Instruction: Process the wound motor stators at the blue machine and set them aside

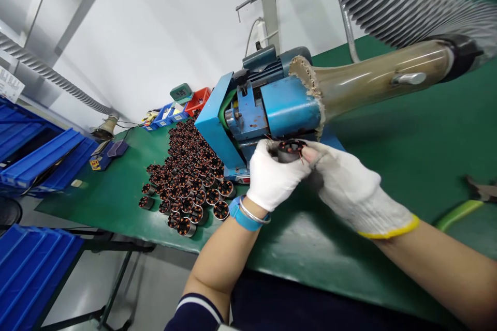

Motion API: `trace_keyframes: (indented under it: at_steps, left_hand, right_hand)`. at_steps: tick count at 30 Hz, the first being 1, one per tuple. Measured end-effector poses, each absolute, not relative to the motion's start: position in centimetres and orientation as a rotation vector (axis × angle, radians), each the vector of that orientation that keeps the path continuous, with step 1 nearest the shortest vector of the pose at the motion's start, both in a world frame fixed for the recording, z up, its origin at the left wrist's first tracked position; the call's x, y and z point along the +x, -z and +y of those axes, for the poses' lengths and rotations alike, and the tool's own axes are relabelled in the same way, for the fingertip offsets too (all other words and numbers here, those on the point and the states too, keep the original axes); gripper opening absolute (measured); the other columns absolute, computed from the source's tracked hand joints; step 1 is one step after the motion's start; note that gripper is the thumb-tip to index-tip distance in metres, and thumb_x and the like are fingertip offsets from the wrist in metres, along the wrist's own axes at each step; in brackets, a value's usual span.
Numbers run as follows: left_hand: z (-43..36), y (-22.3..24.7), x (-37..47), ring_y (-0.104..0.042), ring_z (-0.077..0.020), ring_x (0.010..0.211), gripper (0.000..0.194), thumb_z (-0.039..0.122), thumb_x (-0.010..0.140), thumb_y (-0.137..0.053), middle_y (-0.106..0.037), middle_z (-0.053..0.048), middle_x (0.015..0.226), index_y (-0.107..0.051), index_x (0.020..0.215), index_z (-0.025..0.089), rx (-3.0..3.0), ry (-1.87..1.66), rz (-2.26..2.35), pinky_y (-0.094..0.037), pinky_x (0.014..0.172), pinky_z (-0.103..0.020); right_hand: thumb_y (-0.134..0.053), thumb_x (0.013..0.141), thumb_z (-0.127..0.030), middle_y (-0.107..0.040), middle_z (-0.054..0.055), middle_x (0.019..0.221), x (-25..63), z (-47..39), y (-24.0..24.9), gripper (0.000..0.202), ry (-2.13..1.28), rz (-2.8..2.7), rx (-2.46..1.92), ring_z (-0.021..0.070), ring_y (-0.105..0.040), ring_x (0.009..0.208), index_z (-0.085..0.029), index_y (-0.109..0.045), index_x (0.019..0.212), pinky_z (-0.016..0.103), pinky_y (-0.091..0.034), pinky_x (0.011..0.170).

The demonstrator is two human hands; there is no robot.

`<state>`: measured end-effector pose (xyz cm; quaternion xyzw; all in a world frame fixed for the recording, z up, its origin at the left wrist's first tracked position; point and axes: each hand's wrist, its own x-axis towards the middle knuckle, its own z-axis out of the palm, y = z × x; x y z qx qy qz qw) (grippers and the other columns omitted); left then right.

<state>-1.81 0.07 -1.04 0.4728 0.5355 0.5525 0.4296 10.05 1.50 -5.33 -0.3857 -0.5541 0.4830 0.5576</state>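
Note:
Between my two gloved hands is a motor stator (291, 150), a short dark cylinder with black and copper-coloured parts on top and a thin copper wire sticking out. My left hand (272, 176), in a white glove, wraps its left side. Fingers of my right hand (337, 176), in a white glove with a yellow cuff edge, close on its right side near the wire. Just behind the stator stands a blue motor-driven machine (291, 106). Its working part under the cover is hidden by my hands.
Many similar stators (186, 181) crowd the green table (116, 212) left of the machine. A brownish suction pipe (373, 77) joins the machine's right side. Green-handled pliers (462, 214) lie at the right. Blue bins (46, 160) stand far left, and a red bin (199, 101) sits behind.

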Motion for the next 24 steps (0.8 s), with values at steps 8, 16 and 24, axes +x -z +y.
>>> trace_keyframes:
  at_steps: [8,16,24]
  left_hand:
    - [-3.0,2.8,-3.1,-0.067,-0.0205,0.085,0.065,0.044,0.052,-0.102,-0.071,-0.004,0.093,-0.062,0.097,0.021,1.250,-1.474,1.115,-0.054,0.082,-0.032]
    - [-2.7,2.2,-2.9,-0.065,-0.0193,0.078,0.058,0.046,0.054,-0.099,-0.070,-0.002,0.085,-0.065,0.092,0.019,0.911,-1.427,1.014,-0.053,0.083,-0.035]
    - [-3.6,0.5,-4.2,-0.064,-0.0172,0.058,0.052,0.058,0.092,-0.056,-0.072,-0.012,0.079,-0.071,0.096,0.009,0.295,-1.167,0.684,-0.051,0.065,-0.030]
  right_hand:
    - [-0.078,0.086,-0.062,-0.073,0.011,0.118,10.9,-1.1,6.6,0.048,-0.944,-1.417,-0.775,0.0325,-0.072,0.110,-0.026,-0.073,0.117,0.047,-0.062,0.097]
    - [-0.071,0.089,-0.072,-0.072,0.013,0.117,11.2,-0.6,6.4,0.058,-0.892,-1.495,-0.715,0.0325,-0.072,0.107,-0.023,-0.071,0.121,0.043,-0.064,0.092]
    - [-0.071,0.095,-0.058,-0.071,0.010,0.127,11.7,-1.3,6.0,0.051,-0.873,-1.590,-0.506,0.0303,-0.071,0.116,-0.033,-0.065,0.139,0.038,-0.061,0.100]
